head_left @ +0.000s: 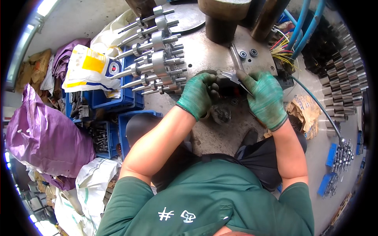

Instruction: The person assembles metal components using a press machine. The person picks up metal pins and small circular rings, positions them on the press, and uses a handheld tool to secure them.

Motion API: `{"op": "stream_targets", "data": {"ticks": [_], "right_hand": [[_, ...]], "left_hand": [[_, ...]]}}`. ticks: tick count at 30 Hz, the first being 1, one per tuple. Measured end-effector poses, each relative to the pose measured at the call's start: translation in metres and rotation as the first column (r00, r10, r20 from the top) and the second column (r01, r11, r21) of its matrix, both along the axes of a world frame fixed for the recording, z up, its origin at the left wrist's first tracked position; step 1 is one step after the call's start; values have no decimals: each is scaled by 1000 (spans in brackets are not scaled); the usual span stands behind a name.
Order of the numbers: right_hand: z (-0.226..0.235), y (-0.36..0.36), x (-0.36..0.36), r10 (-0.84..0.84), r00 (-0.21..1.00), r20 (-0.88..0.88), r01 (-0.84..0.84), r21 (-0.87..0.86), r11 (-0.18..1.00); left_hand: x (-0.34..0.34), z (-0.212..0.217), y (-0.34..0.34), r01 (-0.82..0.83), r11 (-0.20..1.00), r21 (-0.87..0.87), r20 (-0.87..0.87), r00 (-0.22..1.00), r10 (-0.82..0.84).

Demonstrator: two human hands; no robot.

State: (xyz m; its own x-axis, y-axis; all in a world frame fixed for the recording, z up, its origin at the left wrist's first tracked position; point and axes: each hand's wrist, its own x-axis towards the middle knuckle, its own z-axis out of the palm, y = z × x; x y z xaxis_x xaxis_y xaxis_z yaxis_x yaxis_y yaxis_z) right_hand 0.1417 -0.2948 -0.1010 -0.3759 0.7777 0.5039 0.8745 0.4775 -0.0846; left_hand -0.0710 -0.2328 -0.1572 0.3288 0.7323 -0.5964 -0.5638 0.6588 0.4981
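In my right hand (267,96), gloved in green, is a slim pointed metal tool (234,77), its shape like fine-nosed pliers, with the tips toward the left. My left hand (198,94), in a matching glove, is closed, fingers curled beside those tips. A thin wire-like ring (219,72) appears at the tips; whether my left fingers pinch it is hidden. Both hands are over the front edge of a metal press table (197,47). Just beyond the tool lie a metal bar (235,57) and two small ball bearings (243,54) on the table.
Several metal shafts with grey cylindrical cores (159,63) stand stacked at left. Blue bins (106,137) and a purple sack (49,135) lie beyond my left arm. A thick press column (222,23) rises ahead. Loose coloured wires (281,53), blue hoses and stacked metal cylinders (338,78) are at right.
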Motion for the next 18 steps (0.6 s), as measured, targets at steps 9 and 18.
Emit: {"op": "stream_targets", "data": {"ticks": [9,18], "right_hand": [[-5,11,-24,-125,728,-674,-270,-450,851],[-10,38,-74,-344,470,-813,-580,-578,574]], "left_hand": [[27,-35,-30,354,908,223,-328,905,-272],[49,-74,-61,837,461,294,-807,476,-349]]}}
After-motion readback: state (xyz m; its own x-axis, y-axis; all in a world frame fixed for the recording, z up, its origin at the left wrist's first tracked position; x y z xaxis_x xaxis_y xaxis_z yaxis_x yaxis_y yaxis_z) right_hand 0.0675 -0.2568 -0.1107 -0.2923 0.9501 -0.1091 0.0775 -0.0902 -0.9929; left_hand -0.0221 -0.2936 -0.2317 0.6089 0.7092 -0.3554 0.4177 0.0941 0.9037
